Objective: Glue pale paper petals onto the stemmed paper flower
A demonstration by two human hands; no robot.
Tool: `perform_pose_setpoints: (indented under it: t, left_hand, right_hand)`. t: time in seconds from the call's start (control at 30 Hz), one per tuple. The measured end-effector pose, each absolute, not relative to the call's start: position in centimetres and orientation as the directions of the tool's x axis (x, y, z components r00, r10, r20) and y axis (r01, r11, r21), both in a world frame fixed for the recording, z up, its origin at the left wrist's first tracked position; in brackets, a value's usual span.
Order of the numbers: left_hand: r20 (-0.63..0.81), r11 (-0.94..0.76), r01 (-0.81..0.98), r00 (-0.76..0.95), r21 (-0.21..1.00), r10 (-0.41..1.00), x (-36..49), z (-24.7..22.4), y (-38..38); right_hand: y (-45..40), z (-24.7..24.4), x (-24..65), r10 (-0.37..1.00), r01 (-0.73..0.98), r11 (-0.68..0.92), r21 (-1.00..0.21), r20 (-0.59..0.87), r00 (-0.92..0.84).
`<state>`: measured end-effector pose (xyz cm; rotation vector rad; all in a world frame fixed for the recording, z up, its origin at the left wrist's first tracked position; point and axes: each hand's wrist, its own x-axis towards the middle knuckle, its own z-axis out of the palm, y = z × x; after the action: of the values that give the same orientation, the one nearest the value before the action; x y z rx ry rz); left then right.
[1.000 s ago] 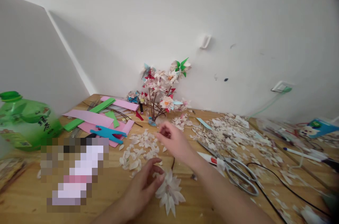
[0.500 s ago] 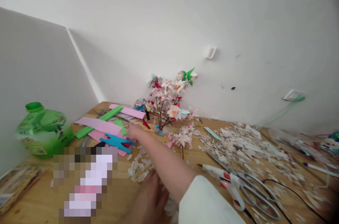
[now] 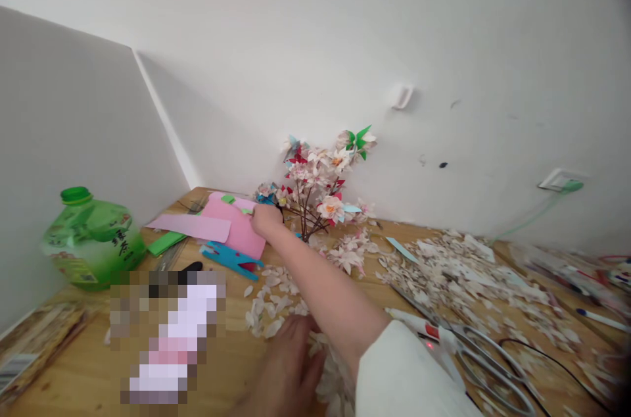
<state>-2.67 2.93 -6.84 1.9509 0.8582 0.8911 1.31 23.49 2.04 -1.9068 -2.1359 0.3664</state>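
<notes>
My right hand [image 3: 266, 220] reaches across to the left back of the table, its fingers closed at the edge of a pink paper sheet [image 3: 229, 223]. Low in the view, my left hand [image 3: 292, 361] is blurred beside white petals [image 3: 271, 305]; its fingertips are partly hidden, and I cannot make out whether they hold anything. Blue cut paper [image 3: 229, 259], a pale pink strip [image 3: 192, 226] and green paper [image 3: 166, 243] lie around the pink sheet. Just right of my right hand stand branches with white and pink paper flowers [image 3: 330, 206].
A green bottle [image 3: 96, 239] stands at the left. On the right lie a white glue gun [image 3: 419, 323] with its red light on, large scissors [image 3: 486, 358] and a wide scatter of petals [image 3: 453, 266]. A blurred-out patch [image 3: 172, 338] covers something at front left.
The pink sheet now lies raised over the green strip and other papers, with my right hand at its edge. The blue paper has shifted slightly. The whole view has moved a little.
</notes>
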Motion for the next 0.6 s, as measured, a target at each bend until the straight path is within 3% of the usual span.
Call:
perform_pose_setpoints:
  t: [0.17,0.43,0.6]
  left_hand:
    - [0.264,-0.444,0.256,0.522,0.859,0.811,-2.8,-6.9,2.9]
    - [0.266,-0.466,0.308,0.517,0.829,0.814,-2.7,-7.4,3.0]
    - [0.273,-0.503,0.382,0.515,0.775,0.812,-2.9,-7.5,3.3]
  right_hand:
    - [22.4,4.1,2.4,0.963,0.874,0.187,-0.448,0.261,-0.073]
    - [23.2,3.8,4.8,0.956,0.671,0.079,-0.737,0.246,0.158]
    - [20.9,5.0,8.3,0.903,0.535,0.046,-0.844,0.264,0.339]
